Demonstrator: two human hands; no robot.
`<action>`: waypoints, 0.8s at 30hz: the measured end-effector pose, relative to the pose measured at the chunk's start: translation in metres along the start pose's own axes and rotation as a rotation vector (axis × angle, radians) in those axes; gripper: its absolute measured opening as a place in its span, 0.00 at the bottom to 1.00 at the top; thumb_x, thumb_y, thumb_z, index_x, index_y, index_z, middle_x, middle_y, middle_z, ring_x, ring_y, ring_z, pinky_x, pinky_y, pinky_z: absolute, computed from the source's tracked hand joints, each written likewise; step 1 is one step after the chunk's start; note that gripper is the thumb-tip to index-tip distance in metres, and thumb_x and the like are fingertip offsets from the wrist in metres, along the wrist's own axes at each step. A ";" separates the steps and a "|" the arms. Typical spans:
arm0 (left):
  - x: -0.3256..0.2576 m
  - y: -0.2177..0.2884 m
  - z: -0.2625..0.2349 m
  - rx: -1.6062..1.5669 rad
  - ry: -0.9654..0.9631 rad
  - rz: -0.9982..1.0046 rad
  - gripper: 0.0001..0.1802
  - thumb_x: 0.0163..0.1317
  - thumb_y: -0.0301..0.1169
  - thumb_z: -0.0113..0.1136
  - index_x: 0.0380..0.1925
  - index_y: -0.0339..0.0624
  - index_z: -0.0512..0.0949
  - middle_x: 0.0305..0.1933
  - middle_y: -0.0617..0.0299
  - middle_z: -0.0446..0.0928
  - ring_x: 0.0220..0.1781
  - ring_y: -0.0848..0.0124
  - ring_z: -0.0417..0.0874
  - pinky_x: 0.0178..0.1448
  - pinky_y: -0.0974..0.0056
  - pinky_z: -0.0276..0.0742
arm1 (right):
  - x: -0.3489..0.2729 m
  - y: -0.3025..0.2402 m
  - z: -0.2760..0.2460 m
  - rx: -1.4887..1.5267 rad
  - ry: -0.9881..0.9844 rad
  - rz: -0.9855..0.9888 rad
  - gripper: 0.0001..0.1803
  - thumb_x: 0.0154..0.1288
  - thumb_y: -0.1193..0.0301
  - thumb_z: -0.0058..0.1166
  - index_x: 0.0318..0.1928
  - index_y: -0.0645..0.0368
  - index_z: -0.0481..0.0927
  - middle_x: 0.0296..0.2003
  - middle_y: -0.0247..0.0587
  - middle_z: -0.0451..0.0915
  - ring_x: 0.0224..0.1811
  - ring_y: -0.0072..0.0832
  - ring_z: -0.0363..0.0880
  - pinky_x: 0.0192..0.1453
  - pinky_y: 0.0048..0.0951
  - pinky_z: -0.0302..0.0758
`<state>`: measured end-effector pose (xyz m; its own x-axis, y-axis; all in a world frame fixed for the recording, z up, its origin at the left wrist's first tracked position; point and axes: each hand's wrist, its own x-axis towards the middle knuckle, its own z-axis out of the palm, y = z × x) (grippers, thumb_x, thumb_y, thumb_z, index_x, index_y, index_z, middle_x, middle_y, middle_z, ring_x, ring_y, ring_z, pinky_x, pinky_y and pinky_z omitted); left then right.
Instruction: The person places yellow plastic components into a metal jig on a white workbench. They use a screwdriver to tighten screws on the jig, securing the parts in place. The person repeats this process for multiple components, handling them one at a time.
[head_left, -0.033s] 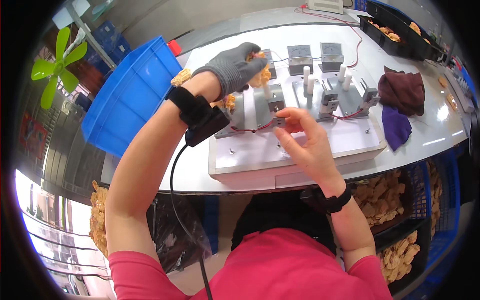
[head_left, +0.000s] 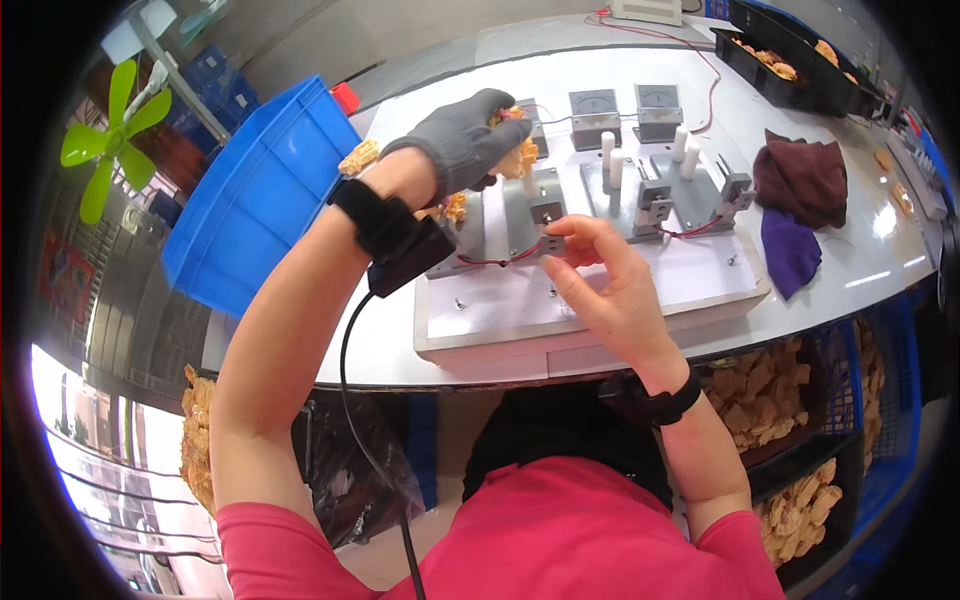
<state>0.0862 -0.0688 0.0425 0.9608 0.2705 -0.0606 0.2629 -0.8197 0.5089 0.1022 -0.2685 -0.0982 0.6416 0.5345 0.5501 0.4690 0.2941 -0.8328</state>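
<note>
My left hand [head_left: 455, 140], in a grey knit glove, is closed round a crinkled yellow-tan piece [head_left: 522, 155] with reddish bits. It holds this above a grey metal plate [head_left: 522, 205] of the bench fixture, beside a white post. Bare, my right hand [head_left: 610, 280] has thumb and index finger on either side of a small grey block [head_left: 552, 244] at that plate's near end. Red and dark wires [head_left: 500, 262] run to the block. Another yellow-tan piece [head_left: 452, 208] lies on the plate to the left, partly behind my left wrist.
A blue bin [head_left: 260, 190] stands at the left, with a yellow-tan piece [head_left: 358, 157] by its edge. Panel meters [head_left: 594, 104] stand behind the plates. Right of the fixture lie brown [head_left: 802, 180] and purple [head_left: 790, 250] cloths. A black tray [head_left: 790, 75] sits at the far right.
The whole view has shifted very slightly. Both hands keep their places and their grips.
</note>
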 end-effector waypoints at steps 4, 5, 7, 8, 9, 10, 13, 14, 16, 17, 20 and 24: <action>-0.012 0.005 0.004 0.222 -0.117 0.058 0.42 0.71 0.58 0.52 0.73 0.36 0.62 0.58 0.42 0.78 0.54 0.61 0.84 0.53 0.62 0.81 | -0.002 0.004 -0.004 0.026 0.011 0.002 0.16 0.65 0.72 0.63 0.52 0.61 0.79 0.41 0.40 0.81 0.43 0.27 0.81 0.50 0.29 0.78; -0.010 0.004 0.006 0.264 -0.113 0.096 0.42 0.72 0.58 0.50 0.73 0.36 0.62 0.59 0.41 0.78 0.56 0.59 0.83 0.57 0.61 0.79 | -0.002 0.004 -0.004 0.030 0.007 0.006 0.15 0.65 0.72 0.63 0.52 0.61 0.79 0.41 0.40 0.81 0.43 0.27 0.81 0.49 0.29 0.78; -0.007 0.001 0.007 0.347 -0.090 0.164 0.42 0.72 0.59 0.47 0.73 0.36 0.61 0.62 0.39 0.76 0.59 0.54 0.81 0.64 0.59 0.75 | -0.002 0.002 -0.005 0.017 0.023 -0.004 0.15 0.66 0.73 0.62 0.51 0.61 0.79 0.40 0.40 0.81 0.41 0.27 0.81 0.49 0.29 0.78; -0.003 0.005 0.004 0.361 -0.162 0.223 0.42 0.73 0.59 0.44 0.74 0.38 0.60 0.64 0.38 0.75 0.63 0.50 0.78 0.69 0.58 0.69 | -0.002 0.002 -0.005 0.007 0.031 -0.007 0.15 0.66 0.73 0.62 0.51 0.61 0.79 0.40 0.40 0.81 0.41 0.26 0.81 0.48 0.29 0.78; 0.002 0.006 0.005 0.403 -0.197 0.215 0.41 0.73 0.59 0.44 0.74 0.40 0.60 0.64 0.38 0.75 0.62 0.50 0.78 0.68 0.58 0.69 | -0.003 0.002 -0.005 -0.003 0.038 -0.009 0.15 0.66 0.73 0.62 0.51 0.61 0.79 0.40 0.40 0.81 0.41 0.26 0.81 0.48 0.28 0.78; 0.006 0.009 0.007 0.446 -0.230 0.207 0.41 0.73 0.59 0.44 0.74 0.41 0.60 0.63 0.39 0.76 0.62 0.51 0.79 0.68 0.57 0.70 | -0.003 0.001 -0.005 0.001 0.031 -0.009 0.15 0.66 0.73 0.62 0.51 0.61 0.79 0.40 0.40 0.81 0.41 0.26 0.81 0.48 0.28 0.77; 0.011 0.011 0.005 0.416 -0.314 0.136 0.40 0.73 0.60 0.40 0.75 0.46 0.60 0.62 0.40 0.77 0.61 0.52 0.79 0.68 0.56 0.70 | -0.003 0.000 -0.004 0.010 0.011 0.013 0.15 0.66 0.72 0.63 0.52 0.61 0.79 0.40 0.39 0.81 0.41 0.25 0.80 0.48 0.27 0.77; 0.014 0.006 0.006 0.414 -0.312 0.152 0.39 0.73 0.59 0.40 0.75 0.47 0.60 0.62 0.41 0.77 0.61 0.52 0.79 0.68 0.56 0.70 | -0.003 -0.002 -0.004 0.012 0.005 0.032 0.15 0.66 0.72 0.63 0.52 0.61 0.79 0.40 0.38 0.81 0.41 0.25 0.80 0.49 0.27 0.76; 0.015 0.002 0.007 0.472 -0.315 0.206 0.36 0.73 0.57 0.39 0.72 0.47 0.63 0.63 0.44 0.76 0.63 0.51 0.78 0.68 0.53 0.69 | -0.003 -0.004 -0.006 0.030 -0.013 0.045 0.16 0.66 0.71 0.63 0.52 0.61 0.78 0.40 0.37 0.81 0.41 0.24 0.80 0.50 0.27 0.76; 0.016 0.003 0.008 0.532 -0.321 0.244 0.32 0.73 0.55 0.39 0.68 0.47 0.67 0.65 0.46 0.75 0.65 0.51 0.76 0.69 0.51 0.69 | -0.002 -0.002 -0.007 0.045 -0.024 0.039 0.16 0.66 0.71 0.63 0.52 0.61 0.78 0.40 0.37 0.81 0.42 0.24 0.80 0.50 0.27 0.76; 0.013 0.013 0.011 0.507 -0.302 0.154 0.29 0.74 0.51 0.38 0.65 0.46 0.70 0.66 0.47 0.74 0.67 0.51 0.75 0.67 0.49 0.70 | 0.000 0.002 -0.011 0.115 -0.064 0.062 0.16 0.67 0.69 0.63 0.53 0.60 0.77 0.39 0.36 0.81 0.41 0.22 0.80 0.51 0.27 0.76; 0.024 0.000 0.014 0.659 -0.306 0.164 0.34 0.72 0.55 0.38 0.73 0.53 0.62 0.66 0.47 0.74 0.67 0.50 0.75 0.68 0.52 0.69 | 0.001 0.002 -0.012 0.197 -0.127 0.150 0.16 0.69 0.68 0.62 0.53 0.59 0.77 0.40 0.34 0.80 0.43 0.21 0.78 0.52 0.27 0.75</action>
<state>0.1109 -0.0694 0.0296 0.9485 0.0443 -0.3137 0.0193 -0.9964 -0.0823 0.1116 -0.2767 -0.0986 0.6076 0.6755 0.4178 0.2394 0.3458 -0.9073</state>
